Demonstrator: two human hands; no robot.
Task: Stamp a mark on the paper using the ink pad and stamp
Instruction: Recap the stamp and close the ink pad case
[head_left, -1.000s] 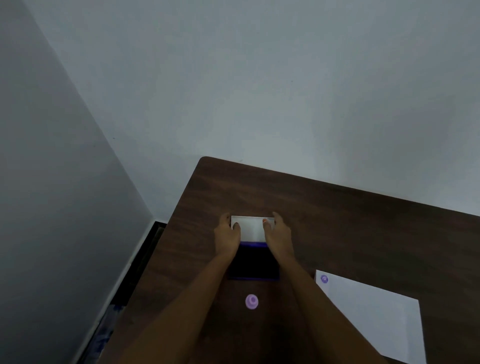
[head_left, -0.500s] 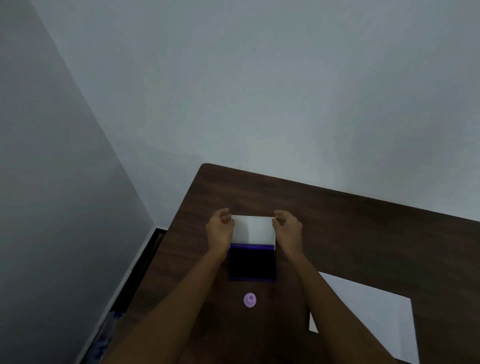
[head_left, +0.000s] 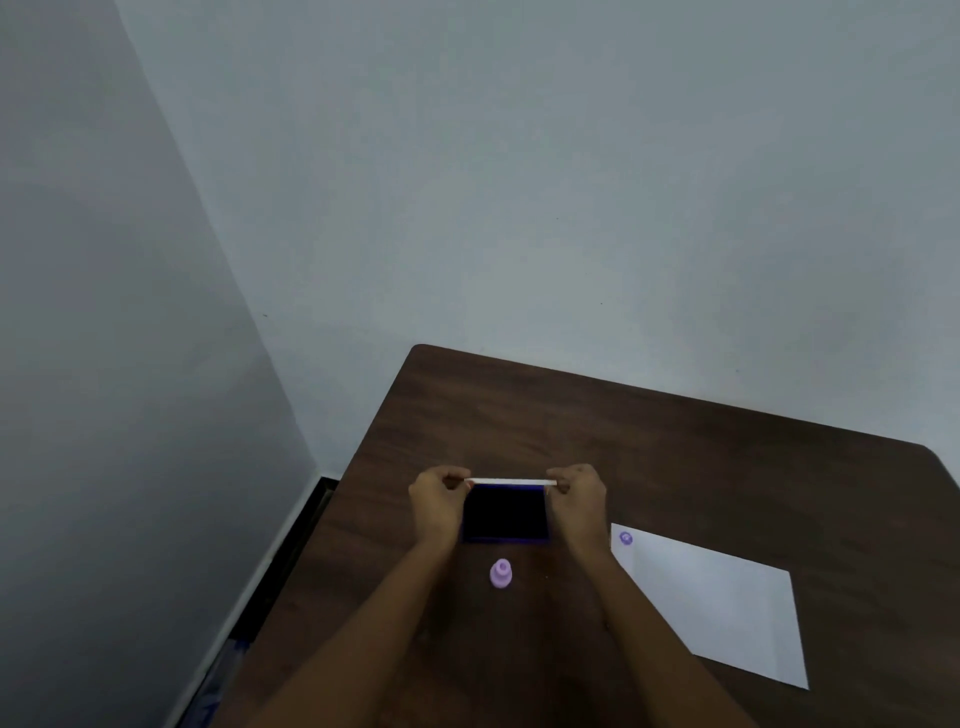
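Observation:
The ink pad (head_left: 505, 512), dark purple, lies on the brown table (head_left: 675, 441) between my hands. Its white lid (head_left: 509, 481) stands on edge along the pad's far side. My left hand (head_left: 439, 501) pinches the lid's left end and my right hand (head_left: 577, 499) pinches its right end. A small lilac stamp (head_left: 501, 573) stands upright just in front of the pad, touched by neither hand. To the right lies a white sheet of paper (head_left: 722, 603) with a purple round mark (head_left: 626, 538) in its far left corner.
The table fits into a room corner, with grey walls close behind and to the left. A gap with dark floor (head_left: 291, 561) runs along the table's left edge. Bare wood extends beyond the pad and to the far right.
The lid has swung from lying flat behind the pad to standing on edge over its far side, both hands holding its ends. The view has shifted slightly.

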